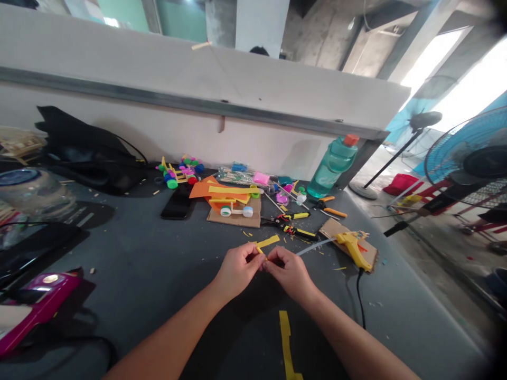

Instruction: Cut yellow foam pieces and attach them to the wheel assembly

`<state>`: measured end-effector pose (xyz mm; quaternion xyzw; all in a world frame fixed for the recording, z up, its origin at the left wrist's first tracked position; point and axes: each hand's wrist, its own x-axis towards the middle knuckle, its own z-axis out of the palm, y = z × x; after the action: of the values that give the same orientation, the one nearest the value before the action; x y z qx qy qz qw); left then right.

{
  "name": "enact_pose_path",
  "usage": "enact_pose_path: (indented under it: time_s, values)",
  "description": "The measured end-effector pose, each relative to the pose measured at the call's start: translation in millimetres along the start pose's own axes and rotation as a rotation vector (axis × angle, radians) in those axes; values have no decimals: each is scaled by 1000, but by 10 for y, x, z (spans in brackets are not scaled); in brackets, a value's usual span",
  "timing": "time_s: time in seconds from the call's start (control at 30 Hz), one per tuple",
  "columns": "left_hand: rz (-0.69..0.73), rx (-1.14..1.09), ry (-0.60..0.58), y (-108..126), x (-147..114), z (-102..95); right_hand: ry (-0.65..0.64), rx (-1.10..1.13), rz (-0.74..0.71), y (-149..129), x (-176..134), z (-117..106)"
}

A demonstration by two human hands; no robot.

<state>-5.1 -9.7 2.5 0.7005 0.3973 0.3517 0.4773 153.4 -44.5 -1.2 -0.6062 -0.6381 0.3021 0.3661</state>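
Observation:
My left hand [242,268] and my right hand [289,272] meet over the middle of the dark table. Both are closed in a pinch on a small yellow strip [260,252], which looks rolled or folded; the fingers cover much of it. Just behind the hands lies a flat yellow strip [270,241]. Another long yellow strip [285,343] lies between my forearms, near the table's front. A yellow glue gun [354,249] rests on a piece of cardboard [372,256] to the right, its clear glue stick pointing towards my right hand.
Pliers [295,228] and orange-handled cutters [330,207] lie behind the hands. A small wheeled model [236,211] stands on cardboard beside a black phone [176,203]. A green bottle [332,166] stands at the back right. A magenta device [43,301] and plastic jar [31,192] are left.

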Motion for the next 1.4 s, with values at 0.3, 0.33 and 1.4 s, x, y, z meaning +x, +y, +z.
enact_pose_path:
  time_s: [0.3,0.33,1.4]
  values:
    - [7,-17,1,43,-5,-13,-122,46,-56,-63,-12,-43]
    - [-10,-45,11,36,-1,-7,-108,21,-59,-70,-10,-52]
    - [-121,-330,224,-5,85,-45,-9,-59,-94,-30,13,-77]
